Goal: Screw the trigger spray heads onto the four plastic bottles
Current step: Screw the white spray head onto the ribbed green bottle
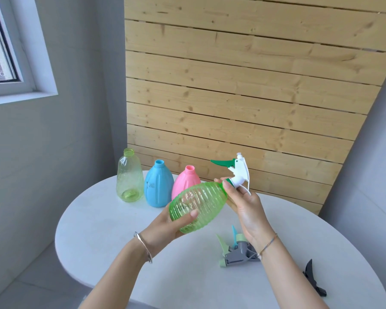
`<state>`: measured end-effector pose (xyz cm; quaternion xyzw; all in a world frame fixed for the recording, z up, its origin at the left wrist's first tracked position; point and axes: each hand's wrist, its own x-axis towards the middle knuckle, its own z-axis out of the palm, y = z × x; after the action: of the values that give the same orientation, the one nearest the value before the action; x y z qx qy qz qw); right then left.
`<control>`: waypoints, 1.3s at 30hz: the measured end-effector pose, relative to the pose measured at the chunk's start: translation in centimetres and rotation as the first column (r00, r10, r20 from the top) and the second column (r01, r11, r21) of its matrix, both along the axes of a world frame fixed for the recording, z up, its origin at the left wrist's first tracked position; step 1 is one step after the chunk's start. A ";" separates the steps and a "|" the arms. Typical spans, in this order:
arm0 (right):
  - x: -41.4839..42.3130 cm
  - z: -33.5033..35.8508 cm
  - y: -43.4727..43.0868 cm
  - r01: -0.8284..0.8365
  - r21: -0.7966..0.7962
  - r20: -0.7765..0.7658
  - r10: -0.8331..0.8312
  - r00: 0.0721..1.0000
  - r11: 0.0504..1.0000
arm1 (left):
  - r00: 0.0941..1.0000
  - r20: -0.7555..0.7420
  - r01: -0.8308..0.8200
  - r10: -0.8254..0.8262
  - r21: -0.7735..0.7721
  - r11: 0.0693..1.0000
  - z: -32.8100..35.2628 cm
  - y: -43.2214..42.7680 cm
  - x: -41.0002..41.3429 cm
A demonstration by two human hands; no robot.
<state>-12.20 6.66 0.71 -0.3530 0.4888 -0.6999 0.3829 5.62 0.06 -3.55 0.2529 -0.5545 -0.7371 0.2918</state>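
My left hand (165, 226) grips the base of a ribbed green bottle (198, 204), which I hold tilted above the table. A white spray head with a green trigger (236, 170) sits at the bottle's neck. My right hand (243, 204) pinches the green collar of that head. Its thin white tube curls out beside my fingers. Three open bottles stand at the back of the table: a clear yellow-green bottle (129, 177), a blue bottle (158, 186) and a pink bottle (184, 181). A grey spray head with pale green trigger (234, 253) lies under my right wrist.
The round white table (187, 275) stands against a wooden slat wall (243, 85). A light blue trigger (234, 236) pokes up behind the grey head. A dark grey spray head (313, 279) lies near the table's right edge. A window (0, 41) is at the upper left.
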 end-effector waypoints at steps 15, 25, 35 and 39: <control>0.4 -0.5 0.1 0.019 0.023 -0.037 -0.018 0.999 1.000 | 0.990 0.131 0.041 -0.051 0.077 0.996 0.9 -0.2 0.5; 1.2 -0.4 0.2 -0.011 -0.009 -0.063 0.010 0.998 1.000 | 0.998 -0.018 -0.051 0.056 0.213 0.976 0.6 -0.5 0.3; 1.1 -0.3 -0.1 0.031 -0.031 -0.020 -0.031 0.999 0.999 | 0.996 -0.062 -0.046 0.057 0.155 0.987 0.8 -0.1 0.1; 1.3 0.0 -0.4 0.066 -0.077 0.035 -0.063 0.997 0.995 | 0.963 -0.140 -0.233 0.230 -0.010 0.972 1.0 0.6 -0.5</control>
<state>-10.95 6.26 0.71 -0.3403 0.4658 -0.7362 0.3538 5.14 0.61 -2.56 0.2606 -0.5094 -0.7062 0.4169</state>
